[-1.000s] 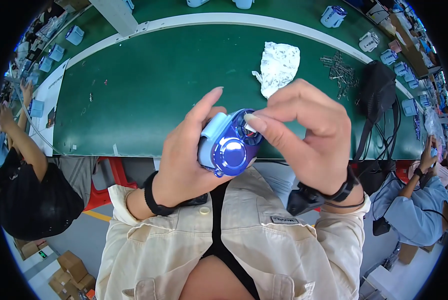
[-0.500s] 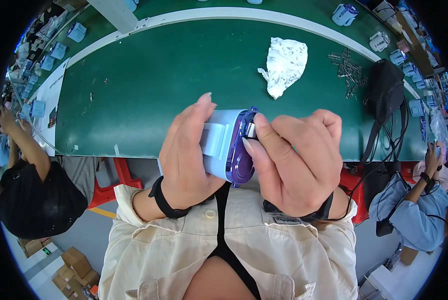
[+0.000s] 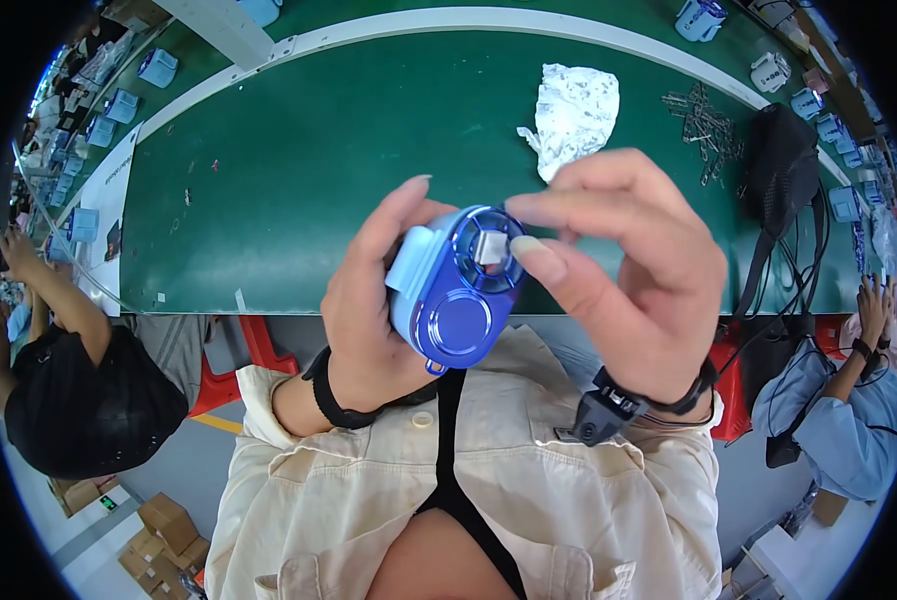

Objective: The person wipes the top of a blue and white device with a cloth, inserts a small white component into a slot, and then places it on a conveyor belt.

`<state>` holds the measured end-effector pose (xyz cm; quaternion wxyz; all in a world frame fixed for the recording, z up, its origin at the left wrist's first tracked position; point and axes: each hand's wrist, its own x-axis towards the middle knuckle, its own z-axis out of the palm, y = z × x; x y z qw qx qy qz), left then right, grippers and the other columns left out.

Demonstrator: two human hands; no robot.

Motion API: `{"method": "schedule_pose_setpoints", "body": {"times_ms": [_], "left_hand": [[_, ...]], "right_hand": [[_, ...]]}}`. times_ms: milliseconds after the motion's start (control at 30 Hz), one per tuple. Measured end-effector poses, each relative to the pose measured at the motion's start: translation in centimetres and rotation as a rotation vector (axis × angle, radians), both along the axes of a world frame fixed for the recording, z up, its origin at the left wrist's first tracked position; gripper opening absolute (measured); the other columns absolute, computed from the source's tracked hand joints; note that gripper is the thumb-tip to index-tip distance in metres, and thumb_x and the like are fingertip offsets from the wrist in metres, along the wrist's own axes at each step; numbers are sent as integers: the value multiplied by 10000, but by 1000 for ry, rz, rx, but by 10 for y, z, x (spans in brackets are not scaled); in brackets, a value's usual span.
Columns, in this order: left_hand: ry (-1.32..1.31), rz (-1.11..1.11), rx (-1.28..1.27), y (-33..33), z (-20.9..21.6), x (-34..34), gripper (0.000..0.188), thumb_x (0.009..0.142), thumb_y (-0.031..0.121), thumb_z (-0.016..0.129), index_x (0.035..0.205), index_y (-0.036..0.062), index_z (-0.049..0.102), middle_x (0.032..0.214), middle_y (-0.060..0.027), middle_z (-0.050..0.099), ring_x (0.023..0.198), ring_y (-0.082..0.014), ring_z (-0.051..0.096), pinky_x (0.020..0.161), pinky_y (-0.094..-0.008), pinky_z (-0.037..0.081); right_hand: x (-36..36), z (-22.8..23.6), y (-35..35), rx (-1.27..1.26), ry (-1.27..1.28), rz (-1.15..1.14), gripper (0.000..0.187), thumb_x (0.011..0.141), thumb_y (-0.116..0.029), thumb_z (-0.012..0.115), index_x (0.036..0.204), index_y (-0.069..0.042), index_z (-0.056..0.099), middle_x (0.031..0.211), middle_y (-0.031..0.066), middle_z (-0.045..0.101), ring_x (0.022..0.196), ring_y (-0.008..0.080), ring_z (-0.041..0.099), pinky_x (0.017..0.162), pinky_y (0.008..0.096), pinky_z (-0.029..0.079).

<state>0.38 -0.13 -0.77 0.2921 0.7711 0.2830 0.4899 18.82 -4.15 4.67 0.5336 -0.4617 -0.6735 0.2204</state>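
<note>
My left hand (image 3: 363, 290) wraps round a light-blue plastic device with a shiny purple-blue end (image 3: 460, 325), which is turned up towards me. That end has a round disc low down and a round spoked opening above it. A small silver-and-white square piece (image 3: 490, 247) sits in the opening. My right hand (image 3: 638, 260) is at the opening's right edge, thumb and forefinger apart, with nothing visible between them. Whether its fingertips touch the rim I cannot tell.
A crumpled white cloth or paper (image 3: 576, 115) lies on the green table (image 3: 298, 180). Right of it are a pile of small dark metal pieces (image 3: 706, 130) and a black bag (image 3: 776, 160) with cables. Similar blue devices (image 3: 158, 68) stand beyond the white rail. People sit at both sides.
My left hand has tilted the device so its purple-blue end faces up. My right thumb and forefinger have come off the small square piece and spread, and that hand has shifted right.
</note>
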Motion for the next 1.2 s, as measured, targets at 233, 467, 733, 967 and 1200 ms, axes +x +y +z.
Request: {"method": "schedule_pose_setpoints", "body": {"times_ms": [233, 467, 733, 967, 1200], "left_hand": [[56, -68, -37, 1, 1, -4, 849, 690, 129, 848, 1381, -15, 375, 1097, -183, 632, 950, -259, 660, 807, -329, 527], [92, -93, -83, 1, -2, -7, 917, 692, 94, 854, 1425, 17, 308, 1195, -202, 569, 1061, -248, 608, 885, -340, 501], [50, 108, 161, 6, -12, -2, 810, 646, 149, 857, 1319, -46, 451, 1050, -200, 650, 909, -305, 675, 762, -353, 545], [84, 109, 247, 8, -14, -5, 748, 666, 153, 841, 1282, -42, 464, 1088, -228, 633, 949, -360, 652, 788, -392, 536], [68, 124, 261, 11, -18, -6, 734, 670, 162, 838, 1272, -38, 469, 1102, -229, 629, 951, -366, 648, 791, -398, 533]], "right_hand": [[-6, -13, 3, 5, 142, 41, 203, 752, 10, 758, 946, 9, 697, 952, 77, 569, 851, 151, 540, 747, 257, 434], [-11, -11, 5, -62, 208, 53, 199, 750, 31, 755, 925, 18, 662, 928, 70, 560, 810, 142, 518, 734, 251, 422], [-22, -12, 0, -134, 217, -66, 152, 778, 37, 738, 852, -1, 611, 897, 60, 549, 786, 125, 497, 711, 243, 405], [-32, -23, -6, -80, 438, -87, 128, 802, 48, 719, 820, -8, 606, 833, 45, 558, 735, 113, 484, 668, 247, 399], [-23, -20, -1, 183, 42, -93, 128, 752, 52, 734, 828, 14, 639, 759, 94, 591, 632, 163, 515, 586, 284, 398]]}}
